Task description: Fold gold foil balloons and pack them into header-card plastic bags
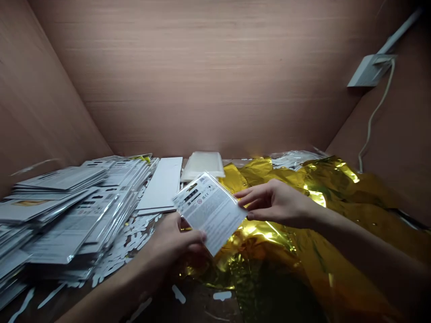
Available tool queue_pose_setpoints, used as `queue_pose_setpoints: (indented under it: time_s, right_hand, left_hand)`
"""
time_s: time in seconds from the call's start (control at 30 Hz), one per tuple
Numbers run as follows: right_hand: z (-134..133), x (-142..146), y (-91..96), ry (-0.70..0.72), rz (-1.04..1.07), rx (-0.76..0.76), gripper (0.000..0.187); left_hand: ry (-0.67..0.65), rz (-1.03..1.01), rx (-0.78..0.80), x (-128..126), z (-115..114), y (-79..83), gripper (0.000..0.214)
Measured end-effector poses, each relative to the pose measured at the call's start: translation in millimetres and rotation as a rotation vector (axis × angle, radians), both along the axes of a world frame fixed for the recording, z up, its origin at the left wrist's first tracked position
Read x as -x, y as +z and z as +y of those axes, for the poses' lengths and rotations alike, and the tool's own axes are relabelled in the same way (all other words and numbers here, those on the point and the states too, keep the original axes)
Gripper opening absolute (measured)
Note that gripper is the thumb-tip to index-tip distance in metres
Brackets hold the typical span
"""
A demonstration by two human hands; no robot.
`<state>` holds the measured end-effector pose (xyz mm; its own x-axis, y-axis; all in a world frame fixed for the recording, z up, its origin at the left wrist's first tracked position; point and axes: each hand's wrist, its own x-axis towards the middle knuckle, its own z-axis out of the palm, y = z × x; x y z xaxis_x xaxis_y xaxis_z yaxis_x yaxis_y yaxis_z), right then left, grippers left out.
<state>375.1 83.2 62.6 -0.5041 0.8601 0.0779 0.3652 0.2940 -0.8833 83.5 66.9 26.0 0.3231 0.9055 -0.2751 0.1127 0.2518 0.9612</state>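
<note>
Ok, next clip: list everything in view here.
packaged cards: many, white and grey, stacked at left
board: one, white, beside the stacks
white packet: one, white, at the back
foil: one crumpled sheet, gold, at right
plastic bundle: one, silvery, behind the foil
scraps: many, white, beside the stacks
wall box: one, white, on the right wall
cable: one, white, below the box
held packet: one, white, between the hands
left hand: one, on the packet's lower edge
right hand: one, on the packet's right edge
</note>
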Motion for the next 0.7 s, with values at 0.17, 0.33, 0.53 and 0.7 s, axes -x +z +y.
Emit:
queue_pose_setpoints:
  time_s: [0.17, 0.33, 0.53, 0.7]
  right_hand:
    - [1, 24, -34.2, -0.136, -0.228, -0.101, 0.02]
    - [2, 29, -46.1, -0.033, -0.445, -0.423, 0.014]
    - [4, 21, -48.5, 0.145, -0.551, -0.603, 0.022]
    - [-21, 47, -41.9, 0.399, -0.53, -0.71, 0.025]
  left_hand:
    - [0.267, 0.457, -0.538, 13, 22, -20.6, 0.111]
    - [-0.005, 0.722, -1.062, 9, 17, -31.2, 0.035]
    - [-0.24, 0.599, -0.988, 3, 15, -36.3, 0.016]
    - [-0.227, 0.596, -0.947, 2, 15, -36.5, 0.012]
